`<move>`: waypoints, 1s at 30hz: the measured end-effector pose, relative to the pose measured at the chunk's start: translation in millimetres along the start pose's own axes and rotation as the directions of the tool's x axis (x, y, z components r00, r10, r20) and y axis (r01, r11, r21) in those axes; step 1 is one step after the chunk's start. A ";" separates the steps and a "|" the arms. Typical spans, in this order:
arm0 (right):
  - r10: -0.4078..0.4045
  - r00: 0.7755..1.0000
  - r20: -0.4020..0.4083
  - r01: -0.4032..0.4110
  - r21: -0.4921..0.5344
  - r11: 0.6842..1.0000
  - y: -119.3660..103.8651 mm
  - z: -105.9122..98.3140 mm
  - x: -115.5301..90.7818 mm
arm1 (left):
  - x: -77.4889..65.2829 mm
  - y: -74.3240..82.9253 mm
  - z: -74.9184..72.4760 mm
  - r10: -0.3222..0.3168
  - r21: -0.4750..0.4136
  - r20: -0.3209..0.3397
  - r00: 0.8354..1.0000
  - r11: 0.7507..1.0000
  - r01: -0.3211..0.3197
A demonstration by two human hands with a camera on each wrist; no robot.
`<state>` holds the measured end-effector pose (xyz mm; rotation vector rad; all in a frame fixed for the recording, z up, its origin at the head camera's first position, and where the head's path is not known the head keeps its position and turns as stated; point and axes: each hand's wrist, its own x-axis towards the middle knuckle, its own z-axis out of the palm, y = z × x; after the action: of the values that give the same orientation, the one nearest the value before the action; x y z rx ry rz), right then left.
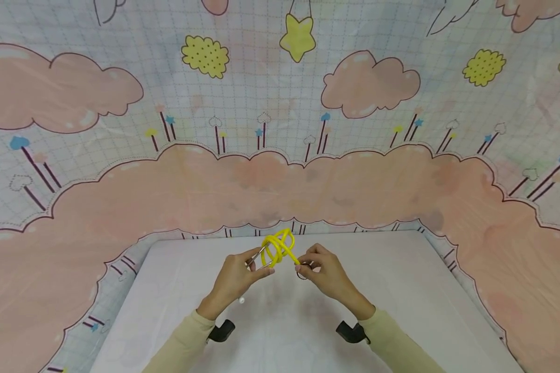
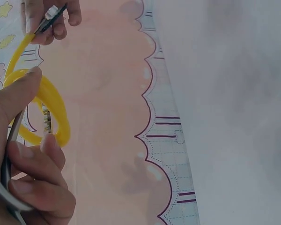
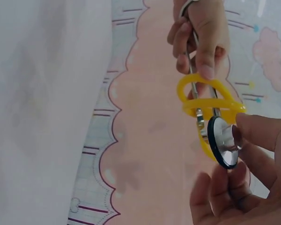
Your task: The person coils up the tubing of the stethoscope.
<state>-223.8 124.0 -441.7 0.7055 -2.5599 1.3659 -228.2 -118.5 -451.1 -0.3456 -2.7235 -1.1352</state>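
A stethoscope with coiled yellow tubing (image 1: pixel 287 247) is held up over the table, between the two hands. My left hand (image 1: pixel 235 274) grips its metal ear tubes (image 2: pixel 8 157) together with the coil, the thumb pressing on the yellow loops. My right hand (image 1: pixel 326 272) pinches the chest piece (image 3: pixel 225 145), a silver disc with a dark rim, at the tubing's end. In the right wrist view the loops wrap around the metal tubes. A small white ear tip (image 1: pixel 241 300) shows below my left hand.
The white table (image 1: pixel 382 290) lies under both hands. Behind and beside it hangs or spreads a patterned cloth (image 1: pixel 280 186) with pink clouds and yellow stars. Black wrist mounts (image 1: pixel 221 331) sit at the cuffs of both light sleeves (image 1: pixel 182 342).
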 end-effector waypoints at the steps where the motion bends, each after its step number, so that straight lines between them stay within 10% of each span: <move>1: -0.002 1.000 -0.020 0.002 -0.019 1.000 0.9 -0.1 -0.4 | -0.2 0.6 0.2 -0.001 -0.004 0.001 1.000 1.000 0.001; 24: -0.126 0.973 -0.194 0.093 -0.173 0.980 6.5 9.5 -4.4 | -4.7 7.6 7.8 -0.009 -0.149 0.063 0.998 0.989 0.019; 30: -0.033 0.979 -0.200 0.018 -0.078 0.997 10.2 16.7 -4.2 | -4.8 7.1 10.8 0.013 -0.137 0.065 0.998 0.991 -0.004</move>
<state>-223.6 116.5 -460.3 0.5548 -2.4210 1.2555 -222.3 -106.6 -455.0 -0.4200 -2.7028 -1.3352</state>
